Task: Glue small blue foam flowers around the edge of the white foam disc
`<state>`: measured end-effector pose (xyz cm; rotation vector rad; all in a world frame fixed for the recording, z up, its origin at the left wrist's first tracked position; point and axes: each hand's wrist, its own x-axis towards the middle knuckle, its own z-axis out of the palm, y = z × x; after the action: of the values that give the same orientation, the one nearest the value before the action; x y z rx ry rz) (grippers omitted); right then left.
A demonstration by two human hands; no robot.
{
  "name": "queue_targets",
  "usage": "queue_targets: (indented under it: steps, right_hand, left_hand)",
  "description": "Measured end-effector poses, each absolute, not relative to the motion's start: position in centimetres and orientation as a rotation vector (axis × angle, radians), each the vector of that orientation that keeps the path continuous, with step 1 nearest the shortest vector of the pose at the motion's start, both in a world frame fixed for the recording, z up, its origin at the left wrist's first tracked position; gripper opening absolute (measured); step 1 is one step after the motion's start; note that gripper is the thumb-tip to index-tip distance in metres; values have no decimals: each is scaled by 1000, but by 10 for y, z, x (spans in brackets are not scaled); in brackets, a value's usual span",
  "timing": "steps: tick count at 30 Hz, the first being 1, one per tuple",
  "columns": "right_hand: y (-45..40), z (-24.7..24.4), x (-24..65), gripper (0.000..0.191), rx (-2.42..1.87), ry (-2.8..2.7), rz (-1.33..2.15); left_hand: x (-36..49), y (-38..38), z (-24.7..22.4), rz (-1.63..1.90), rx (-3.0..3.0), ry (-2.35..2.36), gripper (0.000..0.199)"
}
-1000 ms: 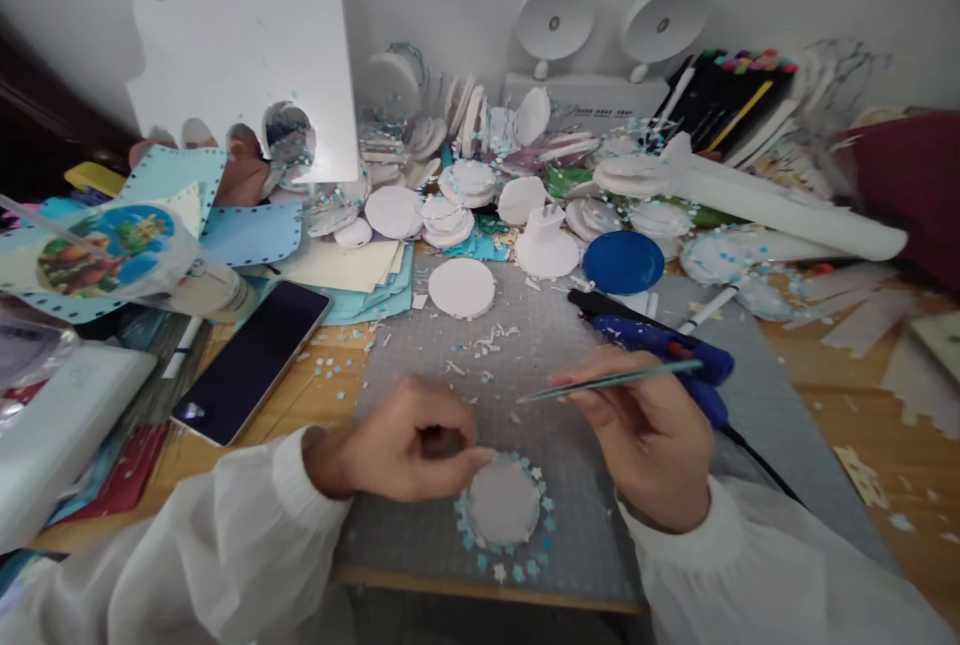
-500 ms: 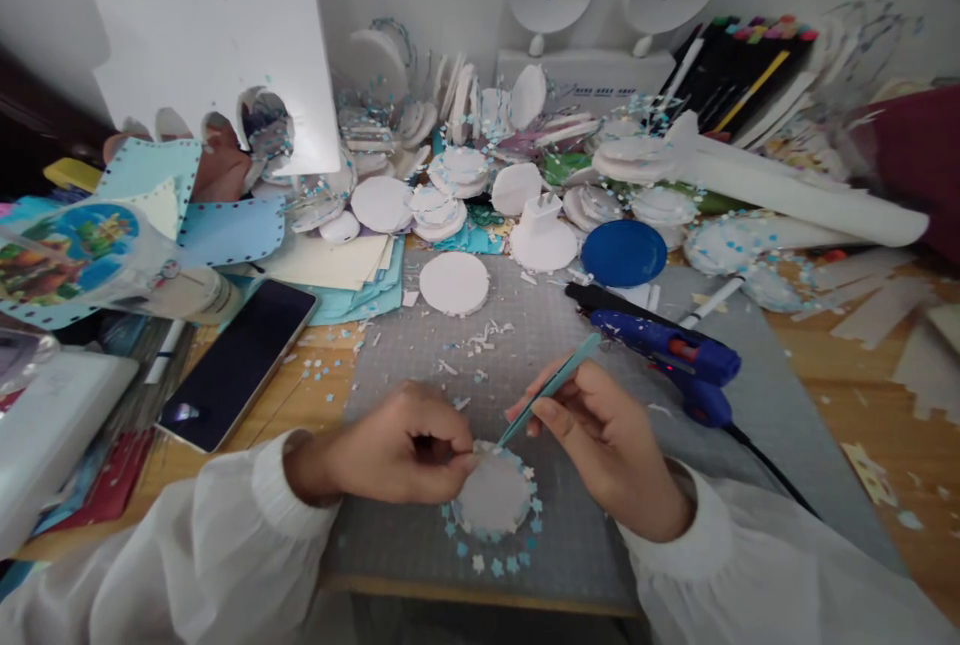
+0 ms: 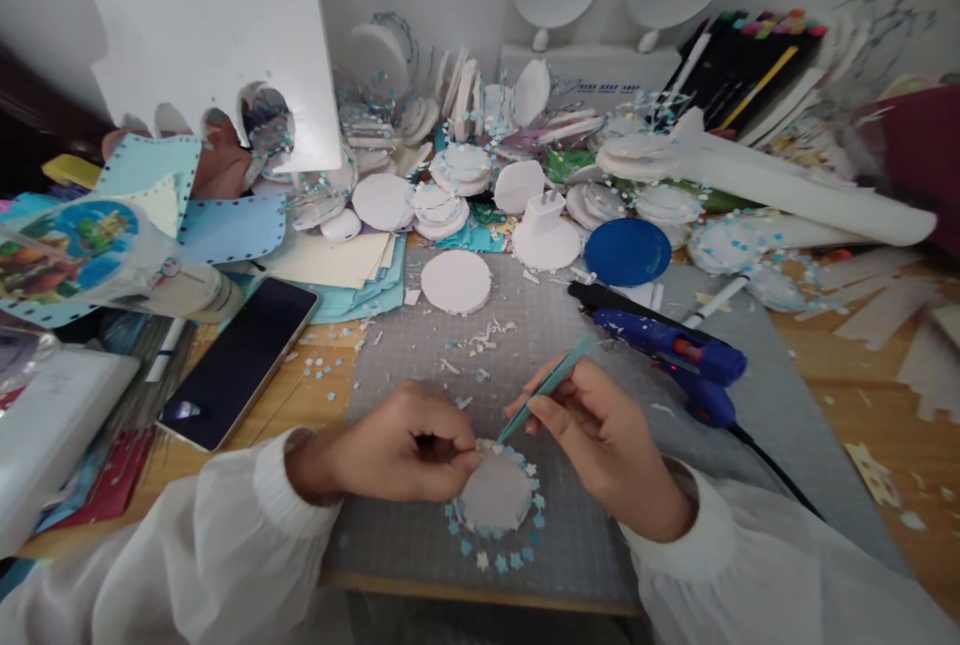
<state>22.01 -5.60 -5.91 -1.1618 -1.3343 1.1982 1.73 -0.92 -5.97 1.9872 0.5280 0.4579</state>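
Observation:
A round white disc [image 3: 495, 492] ringed with small blue and white star or flower shapes [image 3: 516, 560] lies near the mat's front edge. At its upper left rim, my left hand [image 3: 420, 445] is closed in a pinch; what sits between the fingertips is too small to make out. My right hand [image 3: 592, 430] grips teal tweezers [image 3: 551, 382], whose tips point down at the disc's top rim, close beside my left fingertips.
Behind my hands a plain white disc [image 3: 456, 282] lies on the grey mat [image 3: 405, 355] among paper scraps. A blue glue gun [image 3: 675, 345] with a black cable is at right. A phone [image 3: 240, 363] lies left; decorated discs [image 3: 461, 168] crowd the back.
The view has shifted very slightly. Both hands hold nearly the same pose, with the tweezer tips still at the disc's top rim.

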Motion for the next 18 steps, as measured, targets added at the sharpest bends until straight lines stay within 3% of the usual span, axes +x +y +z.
queue_targets:
  steps: [18]
  right_hand:
    - [-51,-62,222,11,-1148,-1333,1277]
  left_hand:
    - [18,-9,-58,478,2006,520,30]
